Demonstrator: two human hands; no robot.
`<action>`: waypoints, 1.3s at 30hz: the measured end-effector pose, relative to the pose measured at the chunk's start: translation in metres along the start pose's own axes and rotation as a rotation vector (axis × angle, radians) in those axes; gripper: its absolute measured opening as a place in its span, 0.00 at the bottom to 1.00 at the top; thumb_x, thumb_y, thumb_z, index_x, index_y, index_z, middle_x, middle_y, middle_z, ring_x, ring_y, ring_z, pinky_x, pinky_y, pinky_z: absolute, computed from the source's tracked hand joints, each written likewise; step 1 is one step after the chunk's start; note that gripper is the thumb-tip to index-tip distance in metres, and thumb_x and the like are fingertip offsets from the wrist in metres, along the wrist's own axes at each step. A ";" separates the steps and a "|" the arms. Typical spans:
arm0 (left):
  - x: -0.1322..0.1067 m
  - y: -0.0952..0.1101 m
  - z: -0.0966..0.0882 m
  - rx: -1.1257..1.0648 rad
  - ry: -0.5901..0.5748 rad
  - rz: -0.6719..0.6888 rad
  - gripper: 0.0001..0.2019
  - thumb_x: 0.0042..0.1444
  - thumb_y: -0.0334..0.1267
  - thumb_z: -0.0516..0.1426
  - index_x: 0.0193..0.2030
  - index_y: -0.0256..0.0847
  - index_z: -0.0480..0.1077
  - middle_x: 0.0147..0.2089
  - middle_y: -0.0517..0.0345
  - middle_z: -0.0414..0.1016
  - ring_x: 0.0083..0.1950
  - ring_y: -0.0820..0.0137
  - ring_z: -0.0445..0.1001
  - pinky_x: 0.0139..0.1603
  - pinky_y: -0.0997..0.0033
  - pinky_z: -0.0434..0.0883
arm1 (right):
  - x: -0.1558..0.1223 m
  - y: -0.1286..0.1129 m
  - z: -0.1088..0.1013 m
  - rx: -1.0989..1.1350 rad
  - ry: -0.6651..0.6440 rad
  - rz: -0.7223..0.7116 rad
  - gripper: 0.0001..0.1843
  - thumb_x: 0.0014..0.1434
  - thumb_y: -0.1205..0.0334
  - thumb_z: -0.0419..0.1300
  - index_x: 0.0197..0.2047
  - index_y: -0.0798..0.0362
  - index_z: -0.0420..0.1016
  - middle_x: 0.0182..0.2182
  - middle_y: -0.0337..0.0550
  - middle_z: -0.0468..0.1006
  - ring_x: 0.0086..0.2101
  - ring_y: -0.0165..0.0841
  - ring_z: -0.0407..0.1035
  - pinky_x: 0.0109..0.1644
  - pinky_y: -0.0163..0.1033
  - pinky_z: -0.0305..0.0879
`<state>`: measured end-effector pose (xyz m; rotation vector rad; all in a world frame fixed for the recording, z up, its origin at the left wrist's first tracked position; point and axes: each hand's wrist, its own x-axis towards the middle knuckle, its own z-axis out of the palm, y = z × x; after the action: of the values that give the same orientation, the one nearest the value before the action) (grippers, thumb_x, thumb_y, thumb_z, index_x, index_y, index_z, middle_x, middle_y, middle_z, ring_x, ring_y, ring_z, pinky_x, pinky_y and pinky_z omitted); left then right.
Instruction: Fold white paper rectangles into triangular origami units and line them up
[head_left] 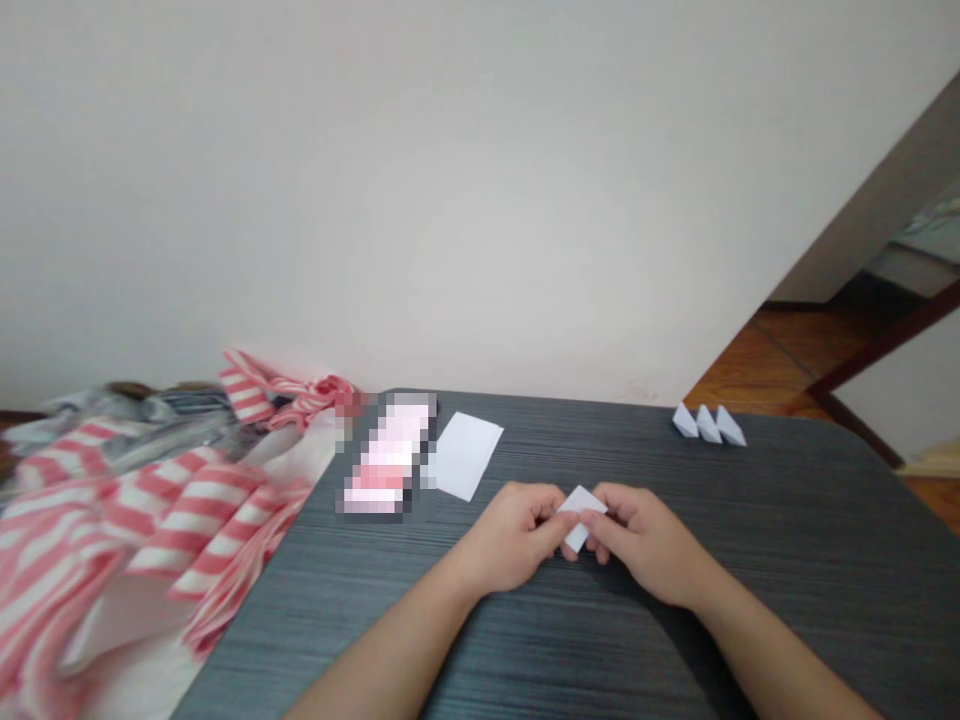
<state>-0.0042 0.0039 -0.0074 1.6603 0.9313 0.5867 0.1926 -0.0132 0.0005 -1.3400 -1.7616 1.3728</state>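
Pinched by left hand (516, 540) and right hand (646, 542) over dark table (795, 570), thumbs on top, likely for even control: folded paper (580, 498). At 2 o'clock from it: three folded pieces (708, 427), in row, likely for tidiness. At 10 o'clock: flat white paper (466, 456), seemingly for easy reach.

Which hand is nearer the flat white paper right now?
Left. The left hand is close to the flat white paper, on its near side and slightly to its right; the right hand is farther right, beyond the left.
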 end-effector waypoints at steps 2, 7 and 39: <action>0.000 -0.001 0.000 -0.009 -0.003 -0.010 0.14 0.64 0.42 0.53 0.31 0.37 0.73 0.29 0.57 0.79 0.27 0.75 0.70 0.27 0.78 0.61 | 0.000 0.000 0.000 0.012 -0.009 -0.002 0.11 0.64 0.61 0.56 0.31 0.55 0.72 0.24 0.39 0.75 0.24 0.29 0.68 0.29 0.33 0.62; 0.001 0.001 -0.001 -0.087 0.003 -0.038 0.15 0.63 0.44 0.53 0.32 0.36 0.72 0.29 0.55 0.80 0.25 0.75 0.69 0.27 0.78 0.63 | 0.000 0.004 -0.004 0.074 0.031 -0.018 0.11 0.65 0.59 0.55 0.32 0.55 0.70 0.24 0.38 0.74 0.24 0.29 0.67 0.30 0.33 0.63; 0.000 0.001 -0.001 -0.151 0.061 -0.063 0.12 0.63 0.42 0.53 0.32 0.37 0.68 0.26 0.58 0.76 0.24 0.75 0.67 0.26 0.77 0.62 | 0.001 0.014 -0.008 0.148 0.072 0.009 0.15 0.63 0.52 0.57 0.30 0.53 0.69 0.23 0.37 0.73 0.23 0.28 0.66 0.29 0.34 0.62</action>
<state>-0.0053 0.0044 -0.0062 1.4802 0.9565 0.6518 0.2045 -0.0096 -0.0096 -1.3022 -1.5766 1.4131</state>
